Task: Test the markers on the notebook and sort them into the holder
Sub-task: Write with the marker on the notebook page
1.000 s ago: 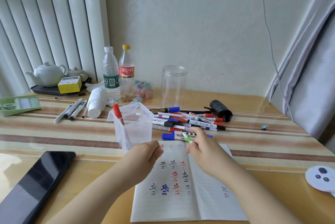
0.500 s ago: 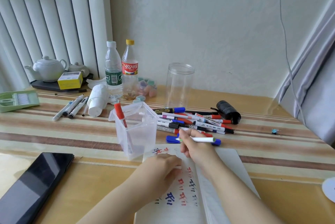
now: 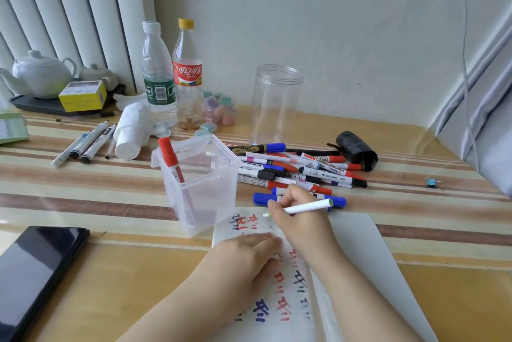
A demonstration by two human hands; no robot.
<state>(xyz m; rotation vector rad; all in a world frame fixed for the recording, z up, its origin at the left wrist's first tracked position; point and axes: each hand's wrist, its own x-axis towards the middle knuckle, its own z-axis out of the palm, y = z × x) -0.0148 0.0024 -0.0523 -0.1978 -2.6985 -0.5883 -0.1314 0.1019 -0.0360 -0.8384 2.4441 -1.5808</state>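
We log one red marker [image 3: 171, 158] in the holder [image 3: 202, 183], a pile [image 3: 299, 169] untested on the surface, our right hand [image 3: 299, 217] pinching a green-tipped marker [image 3: 302, 207] over the notebook [image 3: 277, 272], left hand [image 3: 246, 253] flat, pressing the page.

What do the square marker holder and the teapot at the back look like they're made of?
Square holder: likely clear, slightly frosted plastic; the red marker and table stripes show through its walls. Teapot: probably glazed white ceramic, smooth with a soft sheen, though not certain from here.
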